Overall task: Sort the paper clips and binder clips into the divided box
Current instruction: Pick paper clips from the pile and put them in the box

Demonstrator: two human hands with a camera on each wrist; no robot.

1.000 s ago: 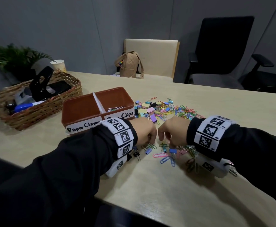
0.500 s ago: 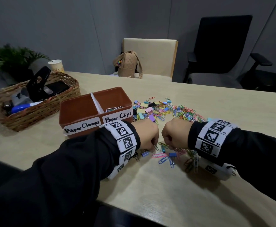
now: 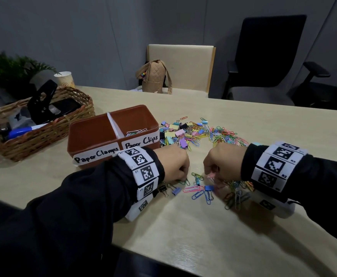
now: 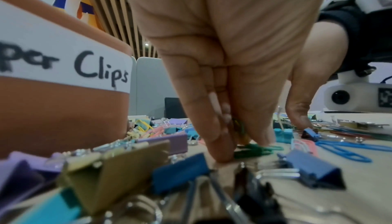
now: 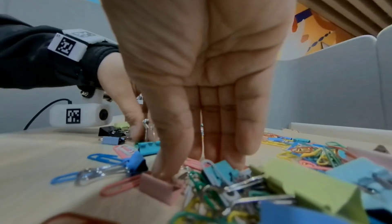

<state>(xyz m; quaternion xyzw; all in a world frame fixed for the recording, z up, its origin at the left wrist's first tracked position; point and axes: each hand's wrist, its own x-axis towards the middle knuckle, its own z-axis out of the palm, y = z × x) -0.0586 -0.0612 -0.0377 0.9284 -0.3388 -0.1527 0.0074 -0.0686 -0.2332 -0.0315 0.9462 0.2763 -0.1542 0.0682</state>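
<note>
A brown divided box carries the labels "Paper Clamps" on the left and "Paper Clips" on the right. Its right compartment holds several paper clips. To the right of the box lies a big coloured pile of clips, and a smaller scatter lies by my hands. My left hand is down on the table, and its thumb and fingers pinch a green paper clip. My right hand points fingers-down into the scatter, its thumb on a pink binder clip that it pinches.
A wicker basket with a black punch and a blue marker stands at the left, with a paper cup and a plant behind it. A tan bag sits on a beige chair across the table, beside a black office chair.
Both hands have sunk a little lower onto the loose clips. The gap between them is slightly wider than half a second ago.
</note>
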